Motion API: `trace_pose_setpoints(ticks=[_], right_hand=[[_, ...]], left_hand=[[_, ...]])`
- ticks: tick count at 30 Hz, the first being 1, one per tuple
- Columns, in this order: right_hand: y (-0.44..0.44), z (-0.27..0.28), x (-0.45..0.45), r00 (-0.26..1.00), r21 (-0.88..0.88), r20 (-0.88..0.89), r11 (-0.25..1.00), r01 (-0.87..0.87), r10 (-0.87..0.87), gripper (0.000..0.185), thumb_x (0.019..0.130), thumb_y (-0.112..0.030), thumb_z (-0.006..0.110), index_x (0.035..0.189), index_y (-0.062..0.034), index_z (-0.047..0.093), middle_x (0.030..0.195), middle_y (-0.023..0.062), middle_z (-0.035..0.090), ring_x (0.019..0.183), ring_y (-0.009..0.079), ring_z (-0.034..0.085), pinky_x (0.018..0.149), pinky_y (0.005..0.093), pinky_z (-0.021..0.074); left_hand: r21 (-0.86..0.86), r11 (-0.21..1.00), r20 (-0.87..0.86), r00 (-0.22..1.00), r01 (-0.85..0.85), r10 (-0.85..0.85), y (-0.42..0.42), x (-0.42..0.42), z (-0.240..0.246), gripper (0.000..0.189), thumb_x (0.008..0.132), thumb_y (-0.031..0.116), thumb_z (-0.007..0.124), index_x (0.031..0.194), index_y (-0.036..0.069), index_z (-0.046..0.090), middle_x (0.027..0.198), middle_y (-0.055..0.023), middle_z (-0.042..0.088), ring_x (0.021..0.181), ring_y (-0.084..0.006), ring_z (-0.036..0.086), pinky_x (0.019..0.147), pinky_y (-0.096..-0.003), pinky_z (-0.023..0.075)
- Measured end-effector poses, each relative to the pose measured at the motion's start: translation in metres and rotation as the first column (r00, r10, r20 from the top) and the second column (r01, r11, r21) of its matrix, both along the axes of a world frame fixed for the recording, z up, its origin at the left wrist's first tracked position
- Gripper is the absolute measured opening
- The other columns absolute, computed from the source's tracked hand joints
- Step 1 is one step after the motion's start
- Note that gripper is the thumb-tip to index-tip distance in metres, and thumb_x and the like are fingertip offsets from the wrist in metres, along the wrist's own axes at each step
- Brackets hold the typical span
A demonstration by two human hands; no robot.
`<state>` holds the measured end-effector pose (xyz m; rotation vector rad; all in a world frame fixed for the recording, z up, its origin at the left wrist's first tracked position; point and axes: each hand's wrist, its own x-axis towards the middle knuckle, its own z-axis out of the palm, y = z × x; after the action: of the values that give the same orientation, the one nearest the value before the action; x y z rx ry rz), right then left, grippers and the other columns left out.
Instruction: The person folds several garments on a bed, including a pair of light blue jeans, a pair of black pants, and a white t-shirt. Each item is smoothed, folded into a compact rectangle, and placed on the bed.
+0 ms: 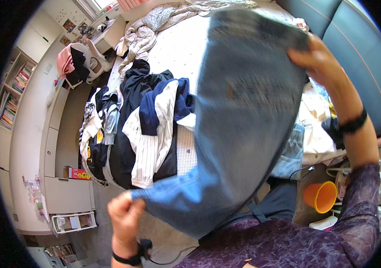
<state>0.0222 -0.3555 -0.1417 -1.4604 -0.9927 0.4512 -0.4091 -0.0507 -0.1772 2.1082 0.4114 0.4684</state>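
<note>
A pair of dark grey-blue denim trousers [244, 127] hangs stretched out between my hands, blurred in places. My left hand [126, 205] pinches a blue end of the denim at the lower left, its fingers closed. At the upper right, my right hand [314, 58] grips a dark corner of the cloth, thumb on the near side. The trousers cover part of the bed behind them. Just left of them lies a striped white shirt [147, 157] with a navy garment [157, 107] on it.
Black clothing [135, 80] and a mixed pile of clothes [100, 134] lie along the bed's left side. Light blue denim [289, 154] rests at its near edge. An orange bin [321, 197] stands on the floor at right. A white chair [93, 65] holds draped clothes.
</note>
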Motion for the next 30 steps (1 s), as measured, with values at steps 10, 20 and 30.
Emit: trace_pose_setpoints(ticks=[10,20,30], right_hand=[[0.212,-0.172,0.209,0.902,0.100,-0.319,0.936,0.337,-0.291,0.023,0.088,-0.020,0.067,0.101,-0.0017,0.064,0.088,0.0073,0.066,0.077,0.0159,0.064,0.065,0.0292,0.0538],[0.119,-0.355,-0.063,0.608,-0.396,-0.627,0.871,0.290,-0.487,0.014,0.093,-0.011,0.060,0.100,-0.0005,0.057,0.085,0.0120,0.067,0.068,0.0146,0.066,0.057,0.0248,0.0516],[0.160,-0.324,-0.220,0.711,-0.405,-0.683,0.897,-0.179,-0.167,0.021,0.093,-0.015,0.063,0.102,0.0020,0.055,0.086,0.0084,0.063,0.071,0.0140,0.063,0.060,0.0269,0.0537]], left_hand=[[0.016,0.898,0.173,0.885,-0.441,0.431,0.240,0.357,-0.162,0.042,0.081,0.016,0.070,0.113,-0.008,0.057,0.089,-0.0085,0.066,0.077,-0.0151,0.058,0.071,-0.0307,0.0483],[0.043,0.897,-0.179,0.880,-0.440,0.440,0.155,0.105,-0.284,0.039,0.086,0.007,0.068,0.121,-0.003,0.056,0.116,-0.0145,0.062,0.107,-0.0213,0.062,0.093,-0.0318,0.0489],[-0.267,0.467,-0.596,0.525,-0.843,0.608,0.024,-0.141,-0.373,0.043,0.089,0.023,0.070,0.118,-0.007,0.057,0.110,-0.0147,0.065,0.100,-0.0187,0.063,0.088,-0.0296,0.0493]])
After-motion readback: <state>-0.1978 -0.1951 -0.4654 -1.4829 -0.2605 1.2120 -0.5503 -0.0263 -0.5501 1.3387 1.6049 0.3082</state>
